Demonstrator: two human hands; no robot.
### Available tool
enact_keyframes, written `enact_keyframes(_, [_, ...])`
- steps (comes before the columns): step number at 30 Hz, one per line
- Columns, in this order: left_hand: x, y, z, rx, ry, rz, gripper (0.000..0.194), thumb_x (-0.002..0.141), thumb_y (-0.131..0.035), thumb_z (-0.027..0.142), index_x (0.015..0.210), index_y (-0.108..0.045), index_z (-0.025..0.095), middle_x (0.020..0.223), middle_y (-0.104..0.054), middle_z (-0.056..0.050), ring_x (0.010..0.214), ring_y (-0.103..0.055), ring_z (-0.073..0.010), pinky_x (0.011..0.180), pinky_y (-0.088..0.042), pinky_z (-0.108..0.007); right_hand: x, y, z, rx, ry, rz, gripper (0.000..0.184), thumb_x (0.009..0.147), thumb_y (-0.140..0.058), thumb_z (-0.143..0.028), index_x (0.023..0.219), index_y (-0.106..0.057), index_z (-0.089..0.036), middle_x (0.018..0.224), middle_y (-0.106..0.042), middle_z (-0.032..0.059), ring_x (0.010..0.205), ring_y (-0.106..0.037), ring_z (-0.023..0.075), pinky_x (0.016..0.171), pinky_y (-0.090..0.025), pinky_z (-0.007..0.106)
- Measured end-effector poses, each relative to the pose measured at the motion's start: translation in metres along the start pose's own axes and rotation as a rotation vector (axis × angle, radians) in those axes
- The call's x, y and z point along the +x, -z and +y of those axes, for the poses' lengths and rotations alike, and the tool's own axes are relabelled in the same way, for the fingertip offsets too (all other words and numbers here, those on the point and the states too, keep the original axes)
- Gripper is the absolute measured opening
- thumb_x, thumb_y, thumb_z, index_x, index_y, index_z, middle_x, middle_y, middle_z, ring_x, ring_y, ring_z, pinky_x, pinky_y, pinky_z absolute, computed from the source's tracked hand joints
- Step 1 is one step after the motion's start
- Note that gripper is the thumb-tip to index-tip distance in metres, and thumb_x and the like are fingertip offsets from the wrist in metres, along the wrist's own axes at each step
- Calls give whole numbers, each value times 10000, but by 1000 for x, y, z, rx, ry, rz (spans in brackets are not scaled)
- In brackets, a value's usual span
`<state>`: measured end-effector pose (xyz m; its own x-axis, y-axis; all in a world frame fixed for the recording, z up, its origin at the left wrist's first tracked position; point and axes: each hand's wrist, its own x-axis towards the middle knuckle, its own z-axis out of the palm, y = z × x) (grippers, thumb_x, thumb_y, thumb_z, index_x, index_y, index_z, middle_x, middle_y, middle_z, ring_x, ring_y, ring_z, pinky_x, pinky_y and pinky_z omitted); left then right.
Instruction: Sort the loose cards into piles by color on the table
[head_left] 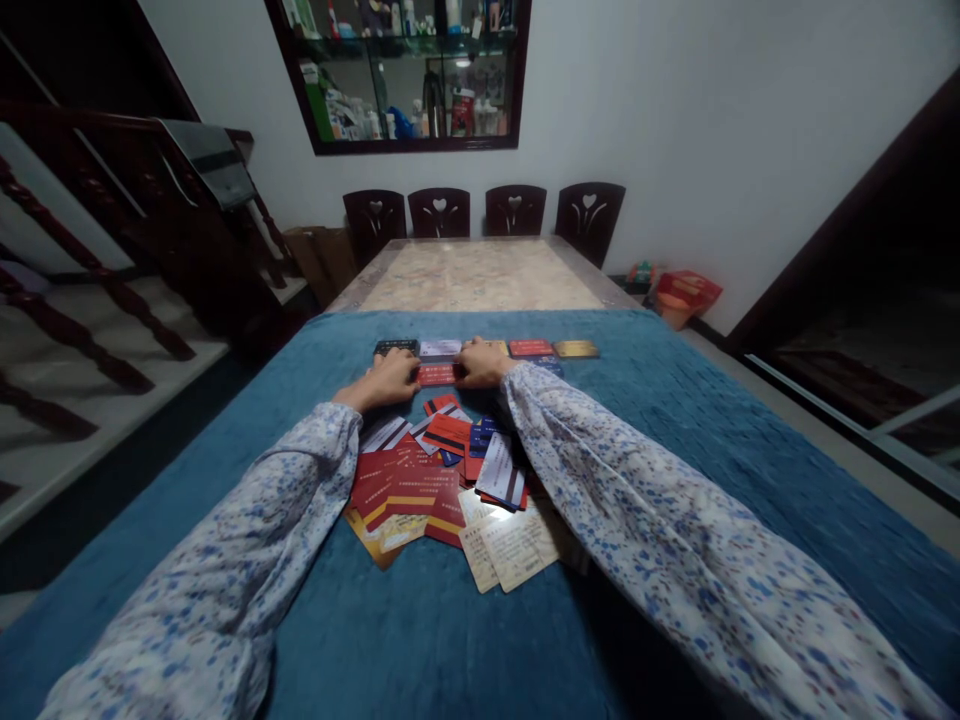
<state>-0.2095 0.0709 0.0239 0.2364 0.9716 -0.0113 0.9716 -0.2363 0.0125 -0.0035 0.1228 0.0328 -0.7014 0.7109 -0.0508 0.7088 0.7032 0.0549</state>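
Note:
A red card lies in the nearer row on the blue cloth, between my two hands. My left hand is closed at its left end, with fingers curled down. At its right end, my right hand is closed too and partly covers the cards behind. In the farther row are a black card, a silver-white card, a red card and a gold card. A blue card shows right of my right hand. Closer to me lies a loose heap of red cards, white striped cards and cream cards.
The blue cloth covers the near part of the long table. Several dark chairs stand at its far end. A stair railing is on the left. An orange bin stands on the floor at right.

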Motion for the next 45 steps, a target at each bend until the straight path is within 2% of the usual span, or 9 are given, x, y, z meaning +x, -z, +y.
enact_keyframes(4, [-2, 0, -1, -23, -5, 52, 377, 798, -614, 317, 1148, -702, 207, 1276, -620, -155, 1252, -511, -372, 1040, -418, -540, -5, 2, 5, 26, -2, 15, 429, 876, -636, -468, 1194, -729, -195, 1322, -649, 188, 1245, -499, 392, 943, -484, 501])
enact_keyframes(11, [-7, 4, 6, -26, -36, 92, 397, 834, -561, 297, 1187, -705, 187, 1276, -619, -164, 1246, -515, -377, 1028, -415, -538, -25, 14, 19, 65, -12, 65, 371, 882, -614, -371, 1184, -719, -184, 1293, -667, 165, 1198, -500, 350, 902, -423, 422])
enact_keyframes(16, [-12, 11, 16, -11, -73, 114, 385, 871, -527, 297, 1191, -706, 181, 1260, -621, -162, 1244, -510, -359, 1024, -407, -510, -44, 20, 34, 76, -12, 74, 386, 901, -619, -354, 1241, -697, -188, 1324, -659, 150, 1216, -478, 350, 878, -404, 403])
enact_keyframes(22, [-17, 16, 28, -30, -121, 143, 380, 890, -541, 298, 1216, -693, 177, 1262, -626, -161, 1235, -507, -347, 1026, -396, -496, -65, 17, 49, 66, -28, 118, 351, 918, -636, -357, 1223, -717, -204, 1283, -679, 141, 1198, -478, 340, 876, -403, 399])
enact_keyframes(29, [-21, 21, 55, -16, -196, 173, 393, 884, -538, 265, 1241, -669, 166, 1292, -622, -162, 1216, -518, -345, 1004, -407, -506, -97, 11, 60, 79, -27, 156, 355, 927, -620, -325, 1250, -712, -209, 1287, -684, 128, 1165, -476, 327, 848, -383, 387])
enact_keyframes(35, [-21, 16, 81, -35, -287, 214, 398, 879, -552, 233, 1256, -648, 148, 1266, -627, -166, 1224, -523, -343, 1013, -398, -523, -121, -2, 74, 104, 20, 228, 356, 920, -638, -311, 1244, -721, -188, 1245, -694, 142, 1074, -495, 300, 860, -370, 386])
enact_keyframes(41, [-21, 9, 107, -52, -360, 212, 385, 892, -573, 213, 1269, -636, 157, 1279, -621, -158, 1200, -527, -330, 993, -415, -515, -145, -12, 83, 104, 10, 253, 355, 897, -668, -282, 1240, -734, -222, 1239, -694, 136, 1141, -488, 329, 890, -367, 413])
enact_keyframes(45, [-25, 9, 124, -77, -398, 206, 381, 911, -561, 190, 1287, -621, 183, 1311, -614, -144, 1224, -514, -317, 992, -411, -509, -162, -19, 86, 118, -42, 246, 360, 915, -647, -286, 1261, -726, -221, 1234, -700, 142, 1131, -499, 330, 845, -380, 405])
